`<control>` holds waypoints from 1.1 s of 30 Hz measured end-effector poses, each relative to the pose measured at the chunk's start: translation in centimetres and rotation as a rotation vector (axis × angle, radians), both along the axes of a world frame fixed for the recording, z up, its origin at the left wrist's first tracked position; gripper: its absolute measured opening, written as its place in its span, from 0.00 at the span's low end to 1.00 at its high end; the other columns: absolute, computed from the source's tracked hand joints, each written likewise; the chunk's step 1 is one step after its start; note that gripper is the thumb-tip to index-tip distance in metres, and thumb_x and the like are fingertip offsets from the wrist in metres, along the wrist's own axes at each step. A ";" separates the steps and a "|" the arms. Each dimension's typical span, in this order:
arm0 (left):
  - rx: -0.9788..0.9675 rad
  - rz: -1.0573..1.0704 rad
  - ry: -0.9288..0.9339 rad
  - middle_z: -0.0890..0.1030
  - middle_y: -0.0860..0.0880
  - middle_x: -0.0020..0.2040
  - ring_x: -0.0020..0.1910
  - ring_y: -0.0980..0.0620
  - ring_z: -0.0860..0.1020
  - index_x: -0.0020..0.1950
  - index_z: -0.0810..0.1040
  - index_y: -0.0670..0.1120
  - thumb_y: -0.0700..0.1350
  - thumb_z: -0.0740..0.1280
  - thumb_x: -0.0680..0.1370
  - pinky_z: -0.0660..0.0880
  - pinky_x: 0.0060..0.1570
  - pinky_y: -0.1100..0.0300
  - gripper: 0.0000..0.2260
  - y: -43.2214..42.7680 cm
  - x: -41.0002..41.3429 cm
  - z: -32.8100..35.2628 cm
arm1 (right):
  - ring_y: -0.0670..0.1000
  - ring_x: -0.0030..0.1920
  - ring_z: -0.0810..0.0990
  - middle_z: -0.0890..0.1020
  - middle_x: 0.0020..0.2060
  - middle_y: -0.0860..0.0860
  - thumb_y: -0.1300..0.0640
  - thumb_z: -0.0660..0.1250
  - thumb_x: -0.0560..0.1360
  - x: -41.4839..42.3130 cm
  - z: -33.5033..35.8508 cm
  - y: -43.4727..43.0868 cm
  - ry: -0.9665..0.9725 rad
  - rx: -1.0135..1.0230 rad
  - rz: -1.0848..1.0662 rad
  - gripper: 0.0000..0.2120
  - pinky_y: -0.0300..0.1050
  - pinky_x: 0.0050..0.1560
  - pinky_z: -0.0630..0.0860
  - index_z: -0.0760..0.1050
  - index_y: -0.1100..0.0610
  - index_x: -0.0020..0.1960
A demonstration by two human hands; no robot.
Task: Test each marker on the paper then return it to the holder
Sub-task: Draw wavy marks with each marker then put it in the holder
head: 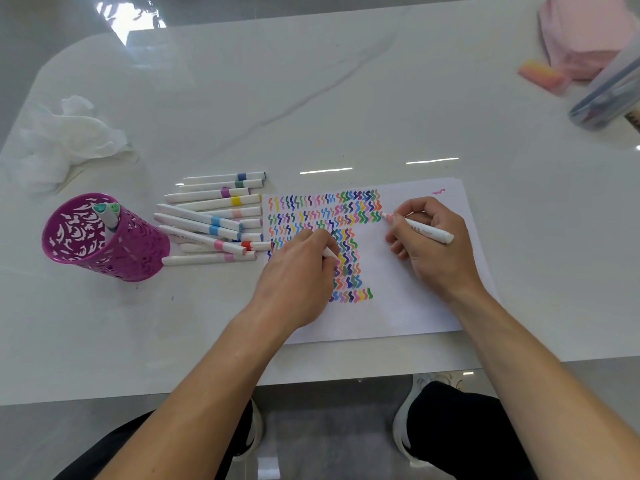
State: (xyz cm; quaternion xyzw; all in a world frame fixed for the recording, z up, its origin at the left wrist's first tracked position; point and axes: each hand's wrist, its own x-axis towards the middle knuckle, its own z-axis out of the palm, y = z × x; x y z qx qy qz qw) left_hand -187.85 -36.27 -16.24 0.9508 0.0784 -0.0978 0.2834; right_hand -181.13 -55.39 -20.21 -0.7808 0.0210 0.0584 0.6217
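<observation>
Head view, near to far. At 6 o'clock, dark trouser legs and white-soled shoes (403, 424) show below the edge of the table (346, 98), a glossy white slab with faint grey veins.

The paper (415, 306), a flat white sheet, lies just right of centre. Rows of short wavy strokes in many colours fill its upper-left part and run down a narrow column.

The left hand (298, 271) rests knuckles-up on the sheet's left side. Its fingers are curled, pinching a small white-and-pink cap (329, 252).

The right hand (429, 244), at 3 o'clock from the left hand, pinches the marker (429, 231) between thumb and fingers. The barrel is a smooth white cylinder. Its pale pink tip touches the paper at the right end of the second row of strokes.

At 9 o'clock from the paper, the loose markers (214, 216) lie in a rough heap, white barrels with coloured bands.

Further toward 9 o'clock stands the holder (104, 237), a purple cup with cut-out perforations, two green-capped markers (107, 211) upright inside.

At 10 o'clock lies a crumpled white tissue (69, 140).

At 2 o'clock, far off: a pink-orange block (542, 76), a clear plastic tub (609, 95), a folded pink cloth (585, 32).
</observation>
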 end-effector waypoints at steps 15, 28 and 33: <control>-0.005 0.031 0.012 0.77 0.54 0.56 0.50 0.55 0.75 0.58 0.78 0.53 0.45 0.59 0.84 0.72 0.48 0.60 0.08 0.0 0.1 0.0 | 0.49 0.31 0.81 0.85 0.32 0.53 0.60 0.74 0.75 -0.4 0.6 0.0 -0.010 -0.042 -0.039 0.05 0.40 0.31 0.77 0.79 0.54 0.43; 0.018 0.000 -0.075 0.80 0.54 0.53 0.49 0.53 0.76 0.55 0.79 0.52 0.44 0.61 0.82 0.75 0.50 0.56 0.08 0.2 -0.3 0.1 | 0.49 0.30 0.81 0.84 0.31 0.53 0.61 0.74 0.75 -0.6 2.3 -0.4 -0.051 0.120 -0.063 0.07 0.36 0.29 0.73 0.76 0.55 0.42; -0.055 0.055 -0.125 0.79 0.59 0.46 0.43 0.60 0.77 0.53 0.79 0.55 0.46 0.64 0.81 0.72 0.38 0.70 0.06 0.0 -0.3 0.4 | 0.48 0.32 0.81 0.83 0.31 0.51 0.63 0.74 0.76 -1.2 3.1 0.3 -0.060 0.128 0.025 0.08 0.37 0.31 0.74 0.78 0.53 0.43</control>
